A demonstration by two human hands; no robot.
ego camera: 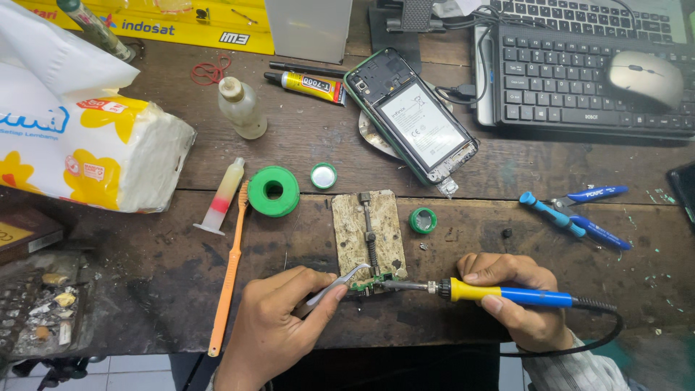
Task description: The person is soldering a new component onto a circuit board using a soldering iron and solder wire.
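Note:
My left hand (279, 326) grips curved metal tweezers (337, 284) whose tips touch a small green circuit board (371, 284). The board is clamped at the near end of a worn metal holder (351, 228) on the wooden bench. My right hand (517, 289) holds a soldering iron (507, 293) with a yellow and blue handle, its metal tip laid against the right side of the board. The iron's black cord (601, 333) loops off to the right.
An opened phone with its battery exposed (413, 119) lies behind the holder. Around it are a green solder spool (274, 191), an orange toothbrush (230, 271), a syringe (221, 197), a small bottle (241, 108), a glue tube (308, 84), blue cutters (579, 213), a tissue pack (87, 145), and a keyboard (579, 80) with a mouse (644, 76).

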